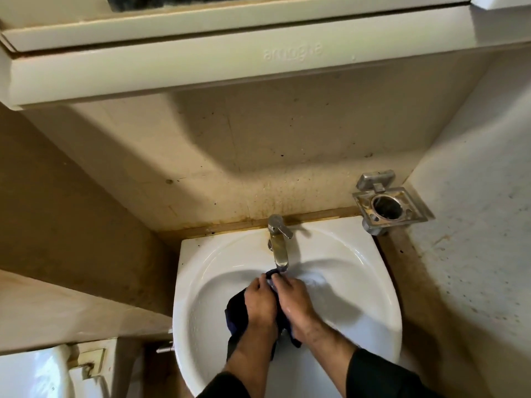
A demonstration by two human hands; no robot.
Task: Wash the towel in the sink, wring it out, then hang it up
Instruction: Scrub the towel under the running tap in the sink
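A dark blue towel is bunched up in the white sink, its top end right under the spout of the metal tap. My left hand grips the towel from the left, and my right hand pinches it from the right. Both hands are close together over the bowl, fingertips near the spout. Part of the towel hangs below my wrists. Water glistens on the bowl to the right of my hands.
A metal cup holder is fixed to the wall at the sink's back right. A cabinet overhangs above. A white toilet tank stands at the lower left. Stained walls close in on both sides.
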